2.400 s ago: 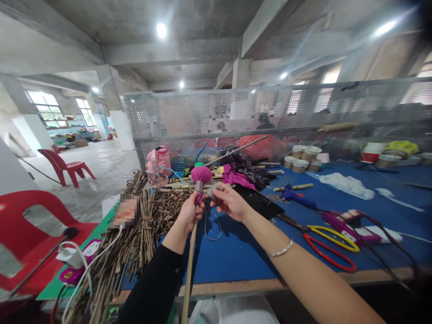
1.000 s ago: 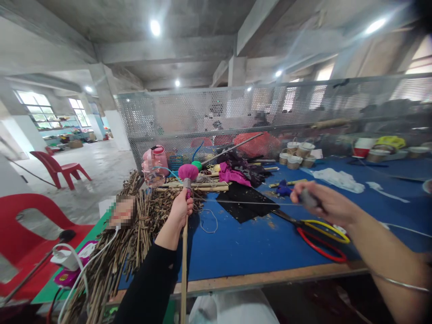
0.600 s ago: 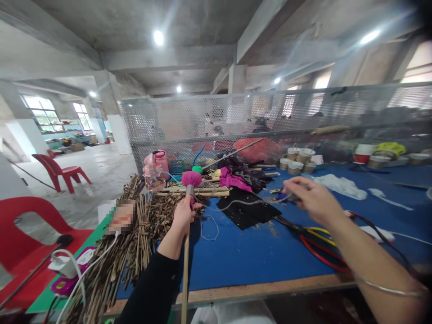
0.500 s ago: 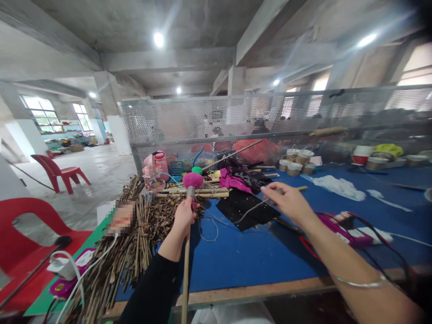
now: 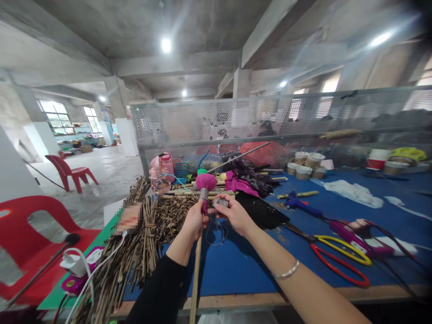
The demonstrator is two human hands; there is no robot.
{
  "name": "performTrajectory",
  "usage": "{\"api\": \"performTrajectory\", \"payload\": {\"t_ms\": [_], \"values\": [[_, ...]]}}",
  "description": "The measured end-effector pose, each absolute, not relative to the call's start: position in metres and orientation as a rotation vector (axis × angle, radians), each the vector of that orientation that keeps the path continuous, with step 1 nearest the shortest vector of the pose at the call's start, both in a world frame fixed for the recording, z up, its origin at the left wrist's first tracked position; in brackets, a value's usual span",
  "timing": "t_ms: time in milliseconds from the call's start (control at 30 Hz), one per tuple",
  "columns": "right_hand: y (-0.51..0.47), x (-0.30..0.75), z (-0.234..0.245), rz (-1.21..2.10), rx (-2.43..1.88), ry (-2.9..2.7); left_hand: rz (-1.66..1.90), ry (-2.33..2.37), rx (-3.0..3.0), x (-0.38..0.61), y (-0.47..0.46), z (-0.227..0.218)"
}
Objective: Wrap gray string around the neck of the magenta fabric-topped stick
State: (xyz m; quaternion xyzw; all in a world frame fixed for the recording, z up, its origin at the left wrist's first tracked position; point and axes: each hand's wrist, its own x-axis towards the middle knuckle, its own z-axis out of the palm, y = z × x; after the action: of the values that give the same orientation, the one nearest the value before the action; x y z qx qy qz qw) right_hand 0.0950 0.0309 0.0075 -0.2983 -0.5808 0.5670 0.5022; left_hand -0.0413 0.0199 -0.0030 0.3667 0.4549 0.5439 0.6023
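Observation:
My left hand (image 5: 195, 220) is closed around a wooden stick (image 5: 195, 279) standing nearly upright. A magenta cloth-covered ball (image 5: 205, 181) tops the stick, and grey thread is wound round the neck (image 5: 204, 194) just under it. My right hand (image 5: 238, 216), close beside the left, pinches a small wad of grey thread (image 5: 222, 202). A loose loop of thread (image 5: 221, 238) hangs below the hands over the blue tabletop (image 5: 236, 270). Black cloth (image 5: 261, 211) lies beyond my right hand. Scissors (image 5: 311, 237) with one red and one yellow handle rest to its right.
Dry twig bundles (image 5: 145, 252) cover the table's left side. A pink jug (image 5: 162, 168) and magenta fabric (image 5: 241, 182) stand toward the back. Several small pots (image 5: 303, 171), a blue corded tool (image 5: 300, 204) and a purple power strip (image 5: 351, 238) are rightward. A perforated metal screen (image 5: 189, 121) borders the back.
My right hand has come left with the grey thread, from out at the right to beside the stick's neck. My left hand keeps its hold. The scissors are now uncovered.

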Motion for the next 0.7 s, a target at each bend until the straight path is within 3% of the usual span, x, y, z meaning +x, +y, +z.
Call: {"api": "performTrajectory", "payload": {"t_ms": [133, 267, 533, 700], "values": [[0.04, 0.097, 0.003, 1.043, -0.867, -1.569, 1.137, 1.042, 0.899, -0.035, 0.017, -0.005], [0.045, 0.107, 0.005, 0.958, -0.96, -1.598, 1.071, 1.004, 0.941, -0.032, 0.014, -0.006], [0.035, 0.16, 0.012, 1.38, -1.095, -1.551, 1.229, 1.019, 0.778, -0.046, 0.023, -0.005], [0.024, 0.224, 0.027, 1.598, -0.783, -1.115, 1.279, 1.044, 0.74, -0.055, 0.028, -0.005]]}}
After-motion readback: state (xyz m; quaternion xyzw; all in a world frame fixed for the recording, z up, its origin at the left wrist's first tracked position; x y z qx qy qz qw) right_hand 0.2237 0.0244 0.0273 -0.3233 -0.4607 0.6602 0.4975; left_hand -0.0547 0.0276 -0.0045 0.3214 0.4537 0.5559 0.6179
